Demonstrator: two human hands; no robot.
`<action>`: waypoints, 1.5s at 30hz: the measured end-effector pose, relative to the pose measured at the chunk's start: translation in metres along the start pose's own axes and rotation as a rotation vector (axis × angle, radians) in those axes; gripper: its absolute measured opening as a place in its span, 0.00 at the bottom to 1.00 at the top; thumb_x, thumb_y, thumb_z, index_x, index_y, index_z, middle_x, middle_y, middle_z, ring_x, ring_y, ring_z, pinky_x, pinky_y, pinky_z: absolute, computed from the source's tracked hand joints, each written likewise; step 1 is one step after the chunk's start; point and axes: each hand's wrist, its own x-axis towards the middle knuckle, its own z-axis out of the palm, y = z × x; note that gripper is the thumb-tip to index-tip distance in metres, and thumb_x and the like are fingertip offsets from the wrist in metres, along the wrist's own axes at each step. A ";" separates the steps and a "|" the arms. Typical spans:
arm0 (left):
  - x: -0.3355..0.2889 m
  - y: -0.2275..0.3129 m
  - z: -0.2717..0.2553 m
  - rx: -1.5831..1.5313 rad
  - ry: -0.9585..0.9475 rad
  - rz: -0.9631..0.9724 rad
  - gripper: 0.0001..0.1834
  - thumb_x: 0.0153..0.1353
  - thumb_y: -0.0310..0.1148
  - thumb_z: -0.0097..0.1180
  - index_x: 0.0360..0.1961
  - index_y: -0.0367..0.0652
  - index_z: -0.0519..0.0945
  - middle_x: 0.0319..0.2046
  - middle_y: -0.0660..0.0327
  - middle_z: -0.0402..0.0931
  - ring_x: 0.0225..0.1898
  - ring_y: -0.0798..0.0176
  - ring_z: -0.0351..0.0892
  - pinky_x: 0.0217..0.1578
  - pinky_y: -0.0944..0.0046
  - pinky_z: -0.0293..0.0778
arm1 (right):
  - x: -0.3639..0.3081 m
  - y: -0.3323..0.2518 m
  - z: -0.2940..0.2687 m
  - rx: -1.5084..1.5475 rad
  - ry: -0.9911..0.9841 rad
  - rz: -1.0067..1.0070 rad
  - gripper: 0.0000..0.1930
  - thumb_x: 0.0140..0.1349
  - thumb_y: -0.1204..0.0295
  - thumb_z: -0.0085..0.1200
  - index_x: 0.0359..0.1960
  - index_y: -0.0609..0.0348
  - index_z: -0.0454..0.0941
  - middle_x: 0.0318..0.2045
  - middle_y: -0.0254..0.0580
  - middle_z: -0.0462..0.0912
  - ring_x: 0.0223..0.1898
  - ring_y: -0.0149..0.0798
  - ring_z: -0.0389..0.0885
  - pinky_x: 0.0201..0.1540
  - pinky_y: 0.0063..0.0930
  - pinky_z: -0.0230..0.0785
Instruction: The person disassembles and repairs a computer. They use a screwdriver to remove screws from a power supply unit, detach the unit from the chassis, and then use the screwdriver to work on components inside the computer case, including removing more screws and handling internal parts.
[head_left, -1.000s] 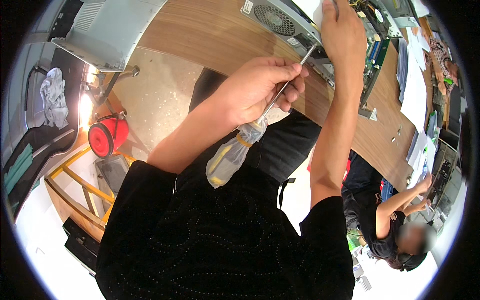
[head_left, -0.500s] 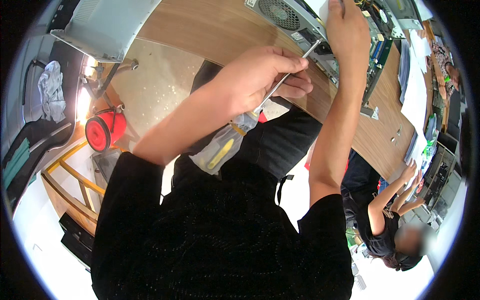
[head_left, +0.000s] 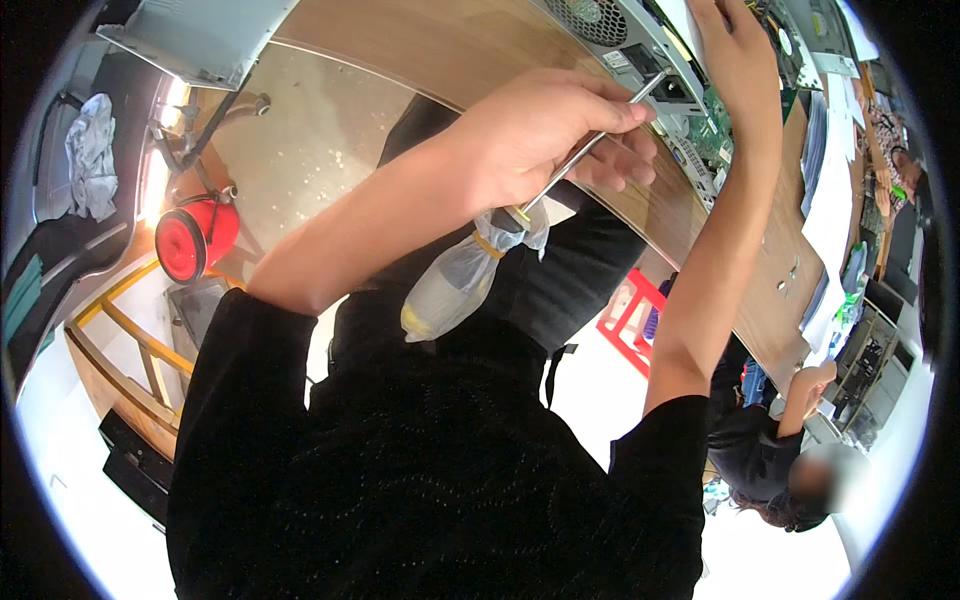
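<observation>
- One screwdriver [head_left: 562,174] slants up toward the computer case [head_left: 632,35]; its metal tip lies at the case's rear panel, beside a dark socket; whether the tip touches there I cannot tell;
- the left hand [head_left: 555,130], just in front of the case, pinches the screwdriver's shaft between thumb and fingers;
- a cloudy plastic bag [head_left: 450,290], cinched with a yellow band [head_left: 489,247], wraps the handle end, on the wearer's side of the case;
- the right hand [head_left: 742,70] is over the right part of the case, its fingertips running out of view; I cannot tell what they grip;
- a round fan grille [head_left: 597,20] is set in the case's rear panel; a green circuit board [head_left: 712,130] shows at the case, beside the right wrist;
- the wooden table [head_left: 430,60] bears the case; papers [head_left: 825,230] lie to the right of the case;
- a grey metal cover [head_left: 195,40] is well left of the case; another person [head_left: 755,450] in dark clothing is beyond the table, well right of the case.
</observation>
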 end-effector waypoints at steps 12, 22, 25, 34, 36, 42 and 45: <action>0.004 -0.006 0.007 -0.074 0.019 0.032 0.12 0.69 0.36 0.56 0.47 0.39 0.79 0.39 0.58 0.82 0.37 0.63 0.86 0.34 0.67 0.77 | 0.038 0.007 0.017 -0.350 -0.061 0.026 0.29 0.71 0.49 0.40 0.48 0.65 0.81 0.47 0.69 0.80 0.55 0.64 0.76 0.59 0.46 0.66; 0.012 -0.008 0.012 -0.104 0.042 0.113 0.10 0.69 0.29 0.55 0.45 0.31 0.77 0.36 0.52 0.82 0.35 0.56 0.87 0.30 0.65 0.83 | 0.049 0.003 0.013 -0.246 -0.168 0.019 0.29 0.72 0.52 0.40 0.51 0.70 0.79 0.51 0.66 0.81 0.56 0.58 0.78 0.61 0.38 0.65; 0.013 -0.011 0.022 -0.123 0.051 0.128 0.09 0.69 0.26 0.52 0.43 0.28 0.76 0.35 0.49 0.80 0.35 0.53 0.88 0.29 0.63 0.84 | 0.057 0.030 0.009 -0.305 -0.132 0.023 0.24 0.70 0.58 0.46 0.54 0.68 0.77 0.50 0.65 0.80 0.52 0.59 0.80 0.57 0.42 0.70; 0.022 -0.025 0.014 -0.231 -0.015 0.189 0.12 0.70 0.28 0.51 0.47 0.27 0.74 0.39 0.47 0.79 0.40 0.50 0.87 0.40 0.60 0.86 | -0.164 -0.049 0.004 0.529 0.452 0.260 0.22 0.73 0.59 0.48 0.57 0.66 0.69 0.51 0.47 0.79 0.51 0.39 0.77 0.56 0.35 0.70; 0.022 -0.025 0.014 -0.233 -0.024 0.187 0.13 0.70 0.28 0.51 0.48 0.27 0.74 0.39 0.46 0.79 0.41 0.50 0.87 0.41 0.60 0.85 | -0.240 -0.048 0.019 1.051 0.170 0.540 0.31 0.71 0.46 0.46 0.63 0.60 0.63 0.56 0.49 0.74 0.55 0.43 0.76 0.55 0.41 0.72; 0.027 -0.033 0.014 -0.160 -0.069 0.258 0.17 0.70 0.33 0.53 0.49 0.26 0.73 0.42 0.44 0.79 0.44 0.52 0.85 0.44 0.57 0.84 | -0.269 -0.101 0.044 1.441 -0.153 0.678 0.26 0.70 0.55 0.53 0.61 0.55 0.60 0.43 0.45 0.77 0.39 0.37 0.79 0.32 0.27 0.74; 0.027 -0.012 0.005 0.580 0.056 0.364 0.22 0.70 0.44 0.55 0.50 0.33 0.76 0.38 0.52 0.82 0.38 0.59 0.85 0.39 0.61 0.81 | -0.266 -0.110 0.043 1.620 -0.074 0.693 0.21 0.73 0.60 0.49 0.60 0.56 0.60 0.39 0.41 0.75 0.34 0.33 0.77 0.28 0.25 0.70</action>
